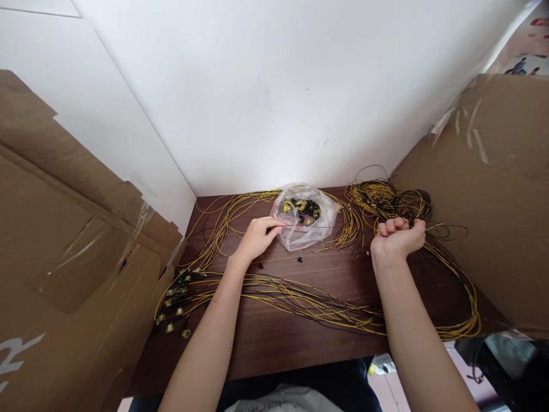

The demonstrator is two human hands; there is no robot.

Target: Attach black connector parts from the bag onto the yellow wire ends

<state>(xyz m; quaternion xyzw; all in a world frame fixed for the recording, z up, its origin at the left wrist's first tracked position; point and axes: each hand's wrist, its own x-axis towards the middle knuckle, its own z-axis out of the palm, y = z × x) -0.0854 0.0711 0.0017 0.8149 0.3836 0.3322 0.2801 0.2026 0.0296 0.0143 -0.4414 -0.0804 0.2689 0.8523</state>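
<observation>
A thin wire (315,226) stretches almost level between my two hands, dark along most of its length. My left hand (258,236) pinches one end between thumb and fingers, at the left rim of a clear plastic bag (295,243). Small black and yellow parts (305,210) lie inside that bag, just behind the wire. My right hand (397,236) is closed with its palm side turned up, and the wire runs into its curled fingers. Right behind it sits a tangled pile of yellow and black wires (377,197). The fingertips of the right hand are partly hidden.
A long bundle of yellow and black wires (300,294) crosses the brown table (274,355) beneath my forearms. Its left end has several black and yellow connectors (175,300). Cardboard (64,246) stands at the left and another cardboard sheet (493,200) at the right; a white wall closes the back.
</observation>
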